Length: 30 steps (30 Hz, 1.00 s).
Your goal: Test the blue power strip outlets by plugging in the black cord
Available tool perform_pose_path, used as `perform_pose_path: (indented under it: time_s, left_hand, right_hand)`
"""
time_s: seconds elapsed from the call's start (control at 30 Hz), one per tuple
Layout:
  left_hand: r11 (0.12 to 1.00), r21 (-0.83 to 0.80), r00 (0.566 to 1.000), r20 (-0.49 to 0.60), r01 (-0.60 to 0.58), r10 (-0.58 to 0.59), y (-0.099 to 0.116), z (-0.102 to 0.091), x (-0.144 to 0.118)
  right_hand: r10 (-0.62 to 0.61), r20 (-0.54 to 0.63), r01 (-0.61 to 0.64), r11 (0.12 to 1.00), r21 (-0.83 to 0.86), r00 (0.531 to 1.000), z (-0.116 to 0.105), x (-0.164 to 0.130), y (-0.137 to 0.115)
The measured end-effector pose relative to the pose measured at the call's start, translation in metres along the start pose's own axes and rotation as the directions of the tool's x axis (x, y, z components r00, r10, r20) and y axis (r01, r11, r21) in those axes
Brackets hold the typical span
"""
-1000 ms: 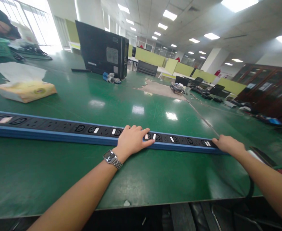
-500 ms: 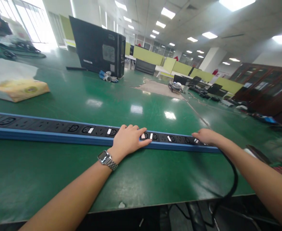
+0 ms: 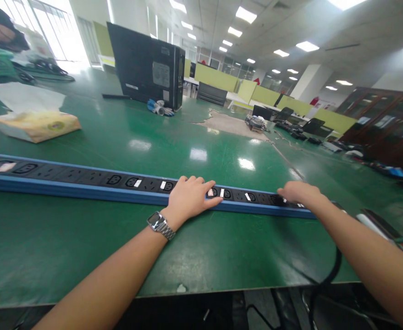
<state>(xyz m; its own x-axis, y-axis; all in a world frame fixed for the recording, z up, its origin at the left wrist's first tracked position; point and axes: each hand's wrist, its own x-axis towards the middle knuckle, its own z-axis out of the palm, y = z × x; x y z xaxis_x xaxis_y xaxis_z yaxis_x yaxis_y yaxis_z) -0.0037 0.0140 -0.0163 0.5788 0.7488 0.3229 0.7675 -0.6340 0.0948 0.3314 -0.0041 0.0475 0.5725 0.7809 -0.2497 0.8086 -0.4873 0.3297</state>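
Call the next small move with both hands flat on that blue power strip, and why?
Probably slide the power strip a little further onto the table. The left hand lies flat on its middle, the right hand covers its right end, neither gripping. The black cable from that end hangs over the table edge, so its weight could tug the strip.

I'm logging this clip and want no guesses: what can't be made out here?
- Power strip: far end cut off by the head view's left edge.
- Sockets under the left hand and right hand: covered.
- White labels: too small to read.
- Items at far right: blurred.
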Motion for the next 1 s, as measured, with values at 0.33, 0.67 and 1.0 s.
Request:
perform_pose_path:
  time_s: [0.33,0.67,1.0]
  left_hand:
    - [1.000,0.002,1.000,-0.015,-0.008,0.008,-0.001,0.001,-0.001]
    - [1.000,-0.006,1.000,-0.008,0.013,-0.013,-0.001,0.001,0.001]
    - [1.000,-0.007,1.000,-0.001,0.021,-0.021,0.000,0.001,0.001]
  right_hand:
    - [0.131,-0.278,-0.095,0.986,0.140,0.952,0.051,-0.042,-0.005]
    - [-0.047,-0.177,0.069,0.990,0.119,0.983,-0.038,-0.036,0.008]
    - [-0.468,0.167,0.449,0.883,0.137,0.868,-0.049,-0.064,-0.083]
